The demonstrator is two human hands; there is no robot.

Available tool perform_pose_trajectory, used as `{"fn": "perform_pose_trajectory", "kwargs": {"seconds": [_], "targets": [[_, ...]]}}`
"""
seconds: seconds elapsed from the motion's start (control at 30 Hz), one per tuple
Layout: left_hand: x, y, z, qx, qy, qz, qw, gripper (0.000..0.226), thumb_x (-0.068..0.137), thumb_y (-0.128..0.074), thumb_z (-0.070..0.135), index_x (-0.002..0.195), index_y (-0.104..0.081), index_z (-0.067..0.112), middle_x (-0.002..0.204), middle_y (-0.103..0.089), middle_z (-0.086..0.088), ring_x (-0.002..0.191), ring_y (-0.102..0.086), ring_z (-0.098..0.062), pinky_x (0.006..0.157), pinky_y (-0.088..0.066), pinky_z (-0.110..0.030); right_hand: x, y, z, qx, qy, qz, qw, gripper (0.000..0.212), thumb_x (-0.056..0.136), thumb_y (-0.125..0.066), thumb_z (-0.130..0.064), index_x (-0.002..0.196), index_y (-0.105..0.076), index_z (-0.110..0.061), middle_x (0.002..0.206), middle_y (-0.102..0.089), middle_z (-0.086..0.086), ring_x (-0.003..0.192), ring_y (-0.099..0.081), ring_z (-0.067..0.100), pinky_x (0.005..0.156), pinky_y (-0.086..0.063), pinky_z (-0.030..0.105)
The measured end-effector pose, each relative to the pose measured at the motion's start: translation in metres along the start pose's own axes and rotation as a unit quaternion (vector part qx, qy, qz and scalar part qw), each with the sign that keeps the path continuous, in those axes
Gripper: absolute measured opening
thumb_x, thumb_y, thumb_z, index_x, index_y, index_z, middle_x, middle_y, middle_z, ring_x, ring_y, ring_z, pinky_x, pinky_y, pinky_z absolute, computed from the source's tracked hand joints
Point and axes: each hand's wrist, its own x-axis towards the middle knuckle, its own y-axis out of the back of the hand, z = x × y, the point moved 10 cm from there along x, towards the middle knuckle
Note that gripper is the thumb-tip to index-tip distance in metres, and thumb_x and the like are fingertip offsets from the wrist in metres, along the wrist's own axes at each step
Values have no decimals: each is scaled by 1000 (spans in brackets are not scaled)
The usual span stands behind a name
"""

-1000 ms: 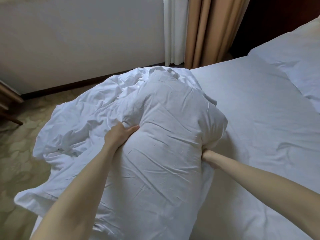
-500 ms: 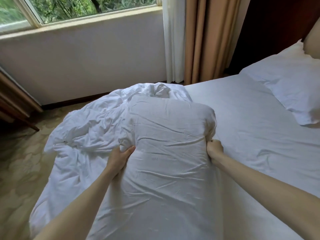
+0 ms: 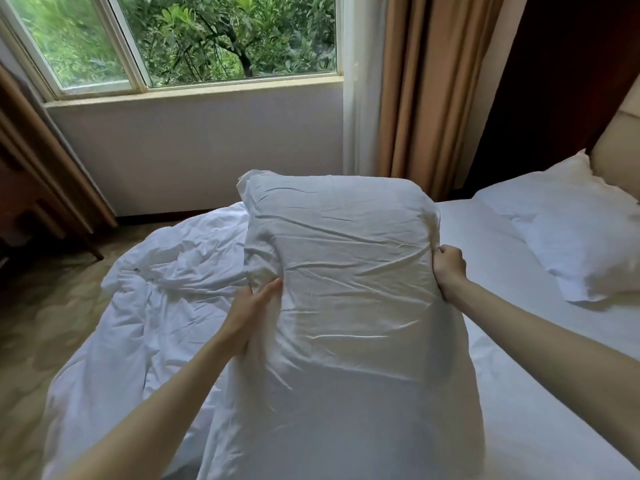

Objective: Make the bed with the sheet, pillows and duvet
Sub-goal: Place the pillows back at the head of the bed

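Note:
A large white pillow (image 3: pixel 343 258) in a wrinkled case is raised upright in front of me, between my two hands. My left hand (image 3: pixel 252 306) grips its left edge, thumb on the front and fingers hidden behind the cloth. My right hand (image 3: pixel 448 266) is curled round its right edge. Behind and left of it, the crumpled white duvet (image 3: pixel 166 292) spills off the bed's left side toward the floor. The white sheet (image 3: pixel 491 251) lies flat over the mattress. A second white pillow (image 3: pixel 581 247) rests at the head of the bed, on the right.
A padded beige headboard (image 3: pixel 620 136) stands at the far right. A window (image 3: pixel 194 39) with tan and white curtains (image 3: pixel 415 91) faces me. Dark wooden furniture (image 3: pixel 31 202) stands at the left on patterned carpet (image 3: pixel 45 323).
Both hands have lifted the pillow off the duvet and stood it higher. My view has tilted up, bringing in the window and the second pillow.

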Motion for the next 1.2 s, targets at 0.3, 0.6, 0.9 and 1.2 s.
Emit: {"fn": "perform_pose_trajectory", "kwargs": {"seconds": [0.3,0.6,0.9,1.2], "targets": [[-44,-23,-11,-37,-8,-6,999,28,86,-68,34,108,-69,15,102,-74,0,96,-69,-17,92,-53,-41,-25,62,-7,-15,40,71,997,39,92,-39,-7,58,-21,-16,58,-21,3,56,-18,18,54,-11,37],[-65,-43,-43,-51,7,-43,998,36,89,-64,30,120,-64,12,111,-70,0,104,-65,-15,84,-52,-25,-71,93,50,-16,12,118,993,34,87,-39,-5,60,-21,-18,60,-22,3,60,-19,18,57,-11,36],[-81,-81,-59,-38,98,-31,994,21,88,-64,38,81,-66,19,80,-66,-3,78,-63,-19,70,-51,-33,-83,133,75,2,-3,140,990,32,81,-40,-1,61,-22,-18,60,-23,1,59,-20,17,55,-11,36],[-96,-209,-79,-108,178,-42,977,58,84,-62,56,124,-60,14,113,-68,-8,103,-63,-26,88,-52,-44,-29,221,118,2,35,106,994,33,85,-50,-8,63,-27,-18,61,-28,0,57,-24,16,53,-16,37]]}}
